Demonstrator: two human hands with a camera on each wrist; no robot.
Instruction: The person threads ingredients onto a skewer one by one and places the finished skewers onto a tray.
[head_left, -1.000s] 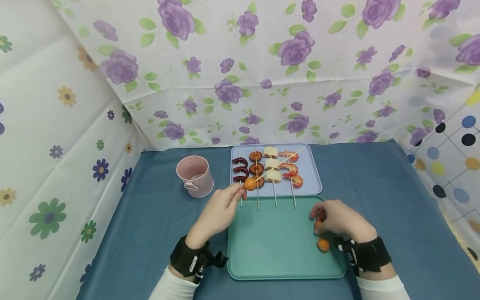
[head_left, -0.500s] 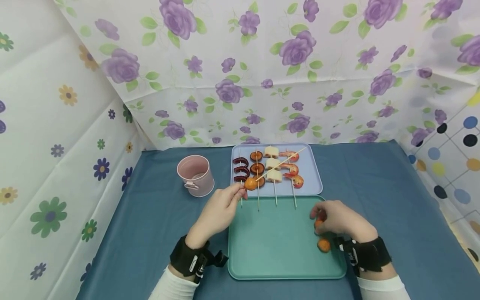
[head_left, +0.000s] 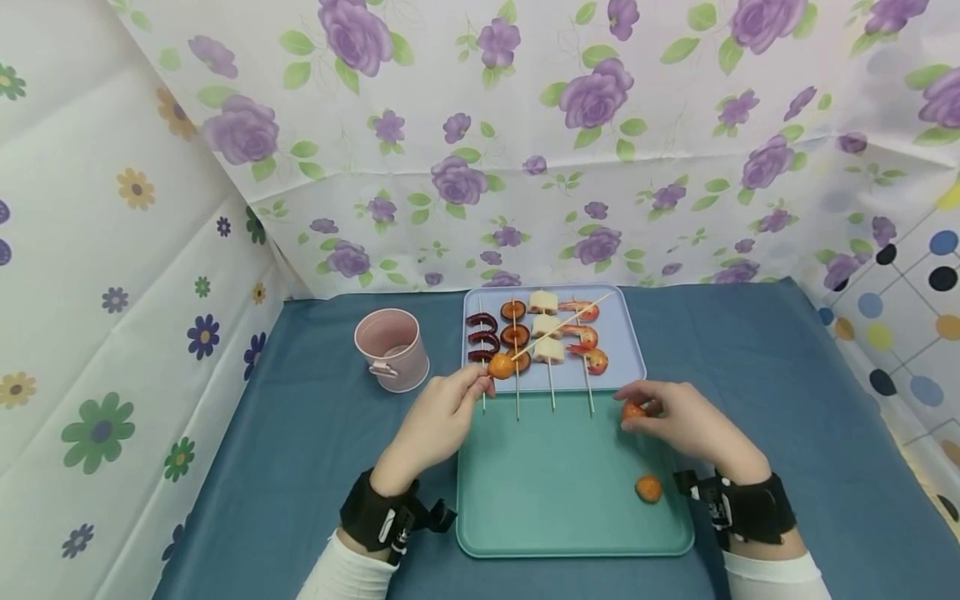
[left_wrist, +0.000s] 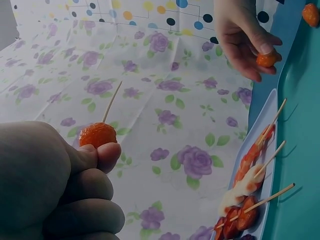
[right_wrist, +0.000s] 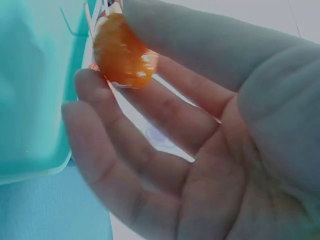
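Head view: left hand (head_left: pixel 435 425) pinches a skewer (head_left: pixel 558 325) with one orange ball (head_left: pixel 500 366) on it, over the blue tray's (head_left: pixel 626 350) front edge. Right hand (head_left: pixel 678 421) pinches a second ball (head_left: pixel 632 410) above the green tray (head_left: pixel 555 492). Likely best: hold skewer steady, line ball centre to tip, push straight.

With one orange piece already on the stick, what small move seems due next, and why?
Probably bring the right hand, pinching an orange piece, across to the skewer tip. The left hand holds that skewer with one piece threaded and bare stick beyond it.
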